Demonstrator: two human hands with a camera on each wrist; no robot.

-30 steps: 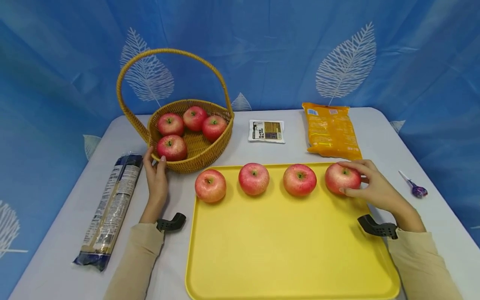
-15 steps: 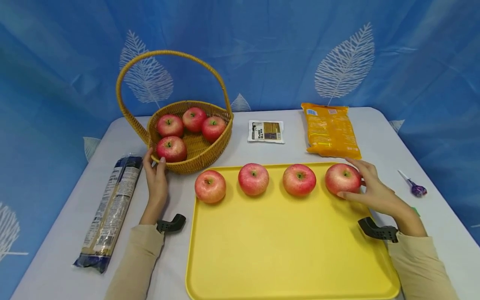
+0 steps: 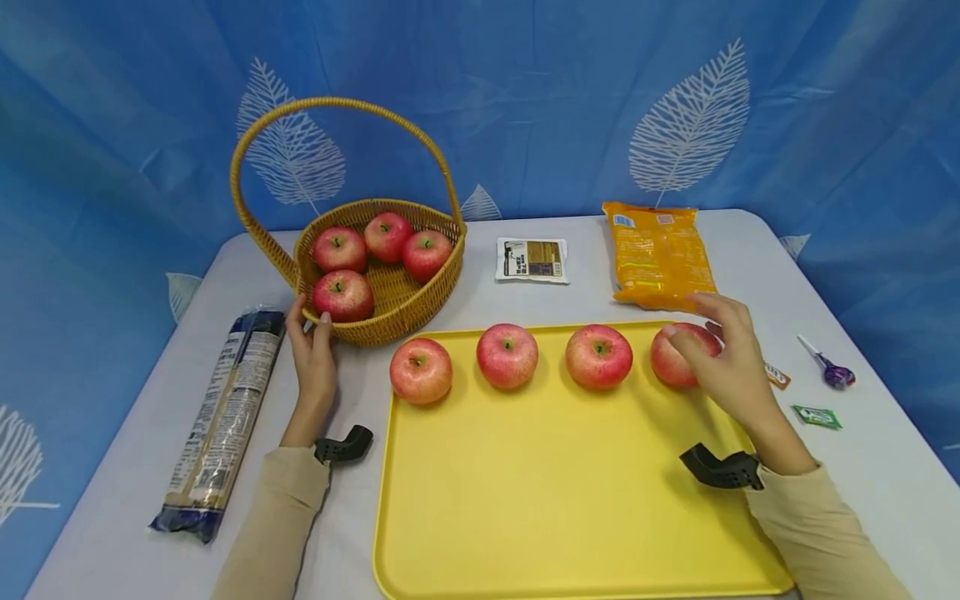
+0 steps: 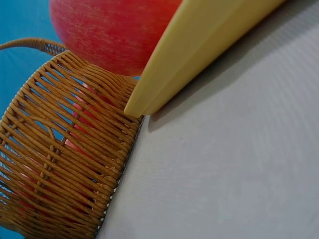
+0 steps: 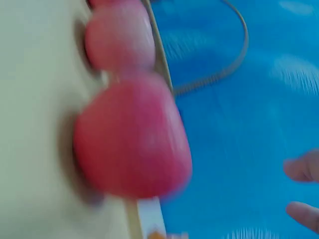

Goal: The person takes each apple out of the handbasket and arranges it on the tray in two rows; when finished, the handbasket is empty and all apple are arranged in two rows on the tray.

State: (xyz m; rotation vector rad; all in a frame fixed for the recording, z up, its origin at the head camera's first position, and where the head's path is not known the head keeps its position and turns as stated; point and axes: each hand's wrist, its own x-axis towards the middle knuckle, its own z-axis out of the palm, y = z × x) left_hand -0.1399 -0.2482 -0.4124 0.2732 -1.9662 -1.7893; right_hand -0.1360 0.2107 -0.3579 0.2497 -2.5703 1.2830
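Note:
A woven basket [image 3: 420, 304] with several apples in it stands at the back left; my left hand [image 3: 311, 362] holds its near left rim between thumb and fingers. The left wrist view shows the basket's side [image 4: 75, 144] but not the fingers. On the far edge of a yellow tray [image 3: 570, 500], several apples sit in a row. Over the rightmost apple [image 3: 671, 362] hovers my right hand [image 3: 731, 367], its thumb and fingers spread apart and gripping nothing. The right wrist view catches that row blurred, with the nearest apple [image 5: 132, 139] large and two fingertips at the right edge.
A long noodle-like packet [image 3: 221, 425] lies left of my left arm. Behind the tray are a small white sachet [image 3: 532, 260] and an orange bag [image 3: 660, 254]. To the right lie a lollipop [image 3: 832, 371], a green wrapped sweet [image 3: 817, 417] and an orange-brown wrapper [image 3: 777, 375].
My right hand has let go of the rightmost apple and lifted off it, shifting slightly left. The green sweet and the orange-brown wrapper have come into sight. The left hand has stayed on the basket.

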